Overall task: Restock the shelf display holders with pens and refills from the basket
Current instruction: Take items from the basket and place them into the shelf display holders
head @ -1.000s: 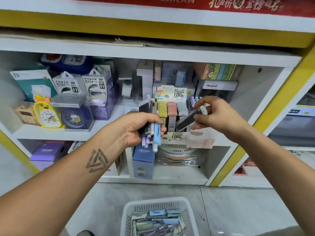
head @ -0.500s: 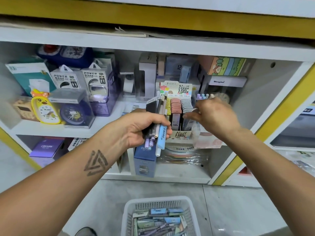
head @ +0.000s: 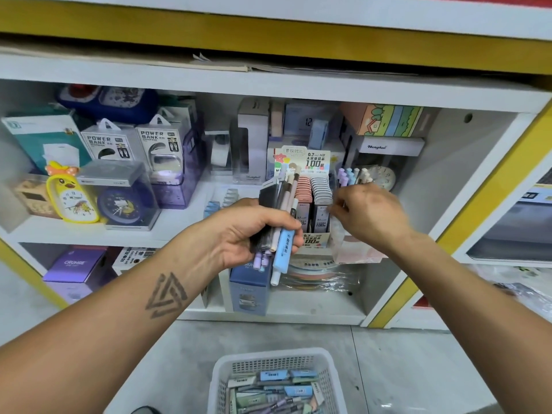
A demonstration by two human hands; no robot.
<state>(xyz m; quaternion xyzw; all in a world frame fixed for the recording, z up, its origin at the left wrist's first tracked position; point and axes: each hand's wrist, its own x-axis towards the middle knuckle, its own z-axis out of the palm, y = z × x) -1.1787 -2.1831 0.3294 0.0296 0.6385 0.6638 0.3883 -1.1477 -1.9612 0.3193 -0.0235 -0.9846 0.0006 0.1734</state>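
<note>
1. Two hands up at the shelf. The left hand (head: pixel 254 231) is wrapped around a bundle of pens and refills (head: pixel 279 222), so plenty is still waiting to go in.
2. Just right of that bundle, the right hand (head: pixel 369 215) has its fingertips at the refill display box (head: pixel 316 201); can't tell if it's pinching a pack or just nudging one, too blurry.
3. Progress guess: the box rows look mostly full, and the pen holder (head: pixel 352 177) just above the right hand has some pens.
4. Well below both hands, the basket (head: pixel 227 372) is still loaded, so lots left.
5. Room's tight: packed rows, shelf lip under the right hand, the board overhead. Open floor below.
</note>
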